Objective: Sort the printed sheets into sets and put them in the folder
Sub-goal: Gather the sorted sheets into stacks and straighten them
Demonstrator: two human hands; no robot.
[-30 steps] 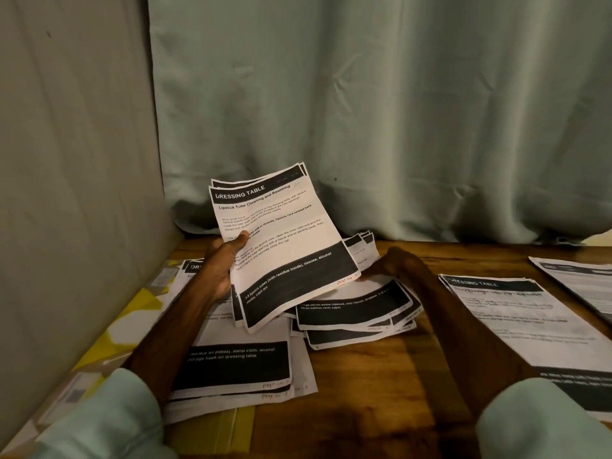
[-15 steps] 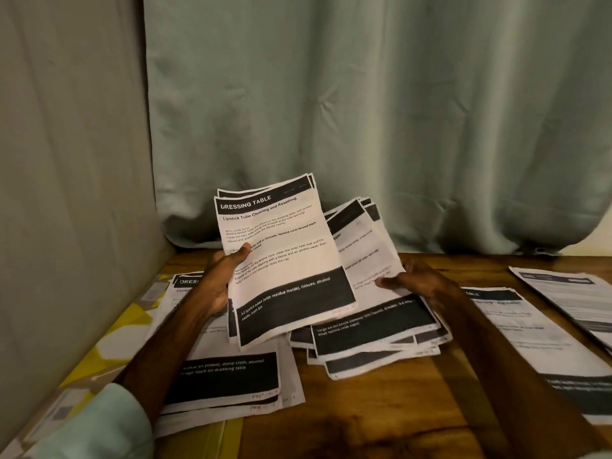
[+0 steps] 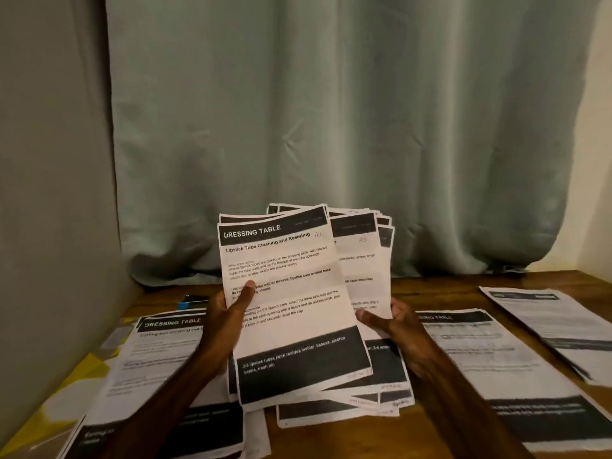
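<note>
Sheets (image 3: pixel 288 293), printed, headed DRESSING TABLE, front batch upright above wooden table (image 3: pixel 331 438), clamped at its left edge in left hand (image 3: pixel 228 321), thumb across the page. Second fanned batch (image 3: pixel 364 260) just behind, overlapping to the right, gripped at its right edge by right hand (image 3: pixel 397 321), fingers curled round the paper. Left pile (image 3: pixel 159 352) and right pile (image 3: pixel 480 359) flat on table either side of the arms, pale green curtain (image 3: pixel 331 127) behind.

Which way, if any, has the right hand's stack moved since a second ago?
Yes. The right hand has raised its stack up from lying flat on the wooden table, leftward behind the sheets in the left hand.
</note>
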